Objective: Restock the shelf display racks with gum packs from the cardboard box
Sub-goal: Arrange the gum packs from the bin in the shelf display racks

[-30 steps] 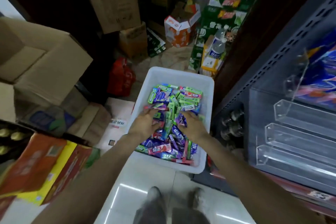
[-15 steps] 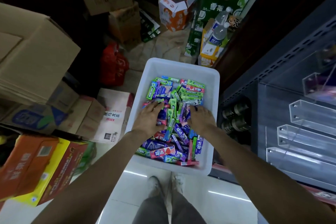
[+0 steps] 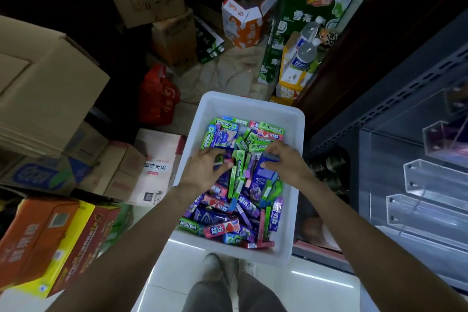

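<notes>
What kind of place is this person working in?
Probably a small shop or its stockroom: a white bin of gum packs, stacked cardboard boxes, and clear display racks on a metal shelf.

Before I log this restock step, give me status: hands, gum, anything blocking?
Right hand grips a blue pack. Left hand pinches a pack, details unclear. Gum in the white bin. Racks to the right, nothing blocking.

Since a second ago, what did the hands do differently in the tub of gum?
The right hand has picked up a blue rectangular gum pack, its fingers now curled round it. The left hand has curled its fingers onto the packs beneath it. The white plastic tub and clear acrylic racks look unchanged.
</notes>
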Available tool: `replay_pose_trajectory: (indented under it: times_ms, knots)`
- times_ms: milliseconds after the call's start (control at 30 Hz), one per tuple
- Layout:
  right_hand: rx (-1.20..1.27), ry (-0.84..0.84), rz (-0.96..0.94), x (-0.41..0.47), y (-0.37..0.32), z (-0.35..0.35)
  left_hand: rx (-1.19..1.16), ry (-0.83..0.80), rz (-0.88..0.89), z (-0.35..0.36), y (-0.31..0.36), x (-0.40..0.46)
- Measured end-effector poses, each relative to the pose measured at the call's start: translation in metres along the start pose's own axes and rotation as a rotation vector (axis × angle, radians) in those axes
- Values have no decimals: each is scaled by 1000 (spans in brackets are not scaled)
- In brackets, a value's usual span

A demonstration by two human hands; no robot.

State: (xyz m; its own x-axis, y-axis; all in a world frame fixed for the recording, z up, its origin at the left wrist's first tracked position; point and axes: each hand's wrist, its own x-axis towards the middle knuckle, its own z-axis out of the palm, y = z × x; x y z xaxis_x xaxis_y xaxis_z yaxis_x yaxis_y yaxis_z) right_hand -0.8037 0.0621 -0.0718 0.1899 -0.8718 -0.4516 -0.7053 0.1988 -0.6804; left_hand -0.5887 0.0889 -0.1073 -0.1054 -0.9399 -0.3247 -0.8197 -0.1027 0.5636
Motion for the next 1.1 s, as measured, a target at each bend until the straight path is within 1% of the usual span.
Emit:
replay_pose_trajectory:
  times_ms: [100,167,233,467,533,567,600,633,700,767,800,867,933,1033,1100]
  knots:
    - [78,232,20,11,-1,-12,60,42,29,-3,2,31]
    - [198,347,73,21,-2,-17,130,0,60,-1,3,51]
    - [323,409,149,30,-4,-19,180,-51,83,3,2,67]
    - [525,371,324,40,-9,-4,301,-122,141,7,2,94]
    - [614,349,344,36,-13,-4,335,-76,182,3,3,91]
    - [684,333,347,34,-15,-4,319,-26,205,0,4,88]
    - [757,313,349,30,-18,-6,258,47,224,-4,7,83]
    - [823,294,354,25,-21,-8,149,137,234,-10,11,76]
    - [956,261,364,14,-29,-15,-162,297,204,-24,21,61]
    - [1077,228,354,0,-38,-23,-454,391,120,-39,33,47]
    - [1132,211,343,-7,-42,-26,-606,389,55,-45,40,41]
    - [1244,182,313,-22,-49,-32,-929,332,-54,-60,53,29]
    - [1336,152,264,-36,-57,-41,-1166,271,-80,-74,67,15]
    - [1361,125,127,-58,-68,-55,-1248,215,-50,-94,95,-6]
    - [1359,153,38,-71,-70,-65,-1316,174,-24,-102,117,-14]
